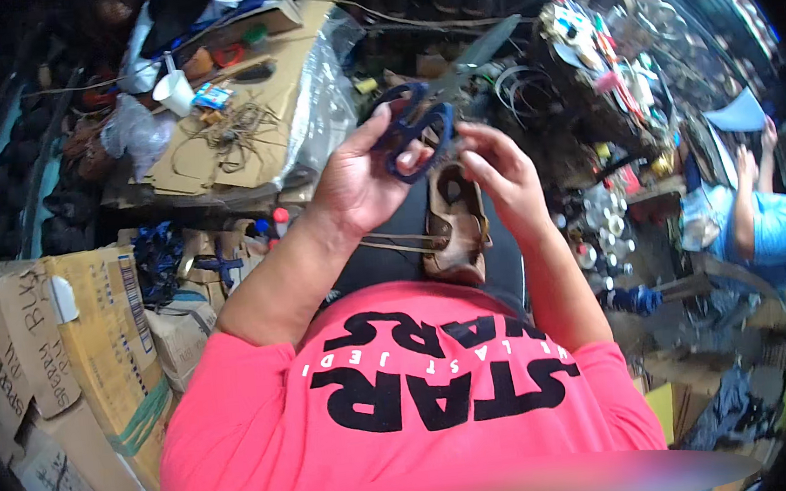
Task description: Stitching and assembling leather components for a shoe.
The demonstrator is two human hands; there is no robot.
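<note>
My left hand (363, 175) is closed around the dark blue handles of a pair of scissors (420, 131). Their blades point up and to the right, over a cluttered patch of floor. Close to the handles, my right hand (505, 176) has its thumb and fingers bent together in a pinch; whatever is between them is too small to make out. Below the hands, a brown shoe (458, 221) rests on my dark-trousered lap. Thin tan cords (402, 241) run from its side toward the left.
At upper left a cardboard-topped table (303, 76) bears a white cup (174, 93) and a tangle of cord (232, 133). Cardboard boxes (90, 309) stack at left. Another bench (583, 70) piled with clutter, several bottles (605, 227) and a person in blue (765, 227) are at right.
</note>
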